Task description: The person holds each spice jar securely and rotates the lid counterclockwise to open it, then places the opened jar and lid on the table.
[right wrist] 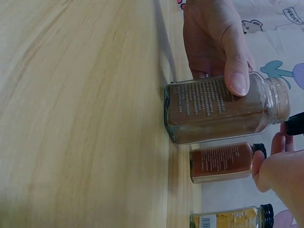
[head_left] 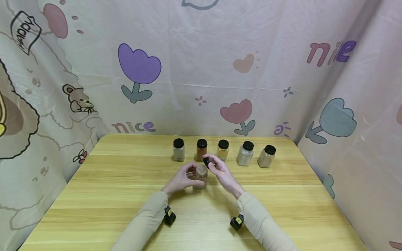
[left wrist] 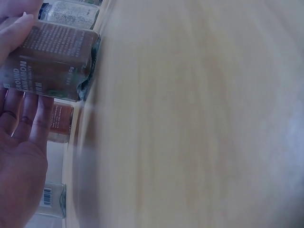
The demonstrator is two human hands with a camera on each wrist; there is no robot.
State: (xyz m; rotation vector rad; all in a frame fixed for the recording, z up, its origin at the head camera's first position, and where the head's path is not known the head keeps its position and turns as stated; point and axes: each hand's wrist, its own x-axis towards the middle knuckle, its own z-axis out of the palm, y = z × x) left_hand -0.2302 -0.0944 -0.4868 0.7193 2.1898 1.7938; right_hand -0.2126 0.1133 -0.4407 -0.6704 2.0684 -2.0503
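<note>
My left hand [head_left: 181,178] grips a square glass spice jar [head_left: 202,173] around its sides, thumb on the near side. Its label reads ground cinnamon in the left wrist view, and brown powder [right wrist: 213,126] fills much of it. The jar stands upright without its cap, a perforated shaker top [head_left: 201,169] showing. Just right of the jar's mouth, my right hand [head_left: 223,175] pinches a black screw cap [head_left: 206,162] between thumb and fingers. In the right wrist view the cap [right wrist: 295,124] is beside the jar's threaded neck.
Behind the hands stands a row of black-capped jars: a pale one [head_left: 179,150], a reddish-brown one [head_left: 201,150], a yellow one [head_left: 222,151], a whitish one [head_left: 245,154] and a beige one [head_left: 266,157]. A printed curtain [head_left: 188,69] hangs behind the wooden table [head_left: 103,195].
</note>
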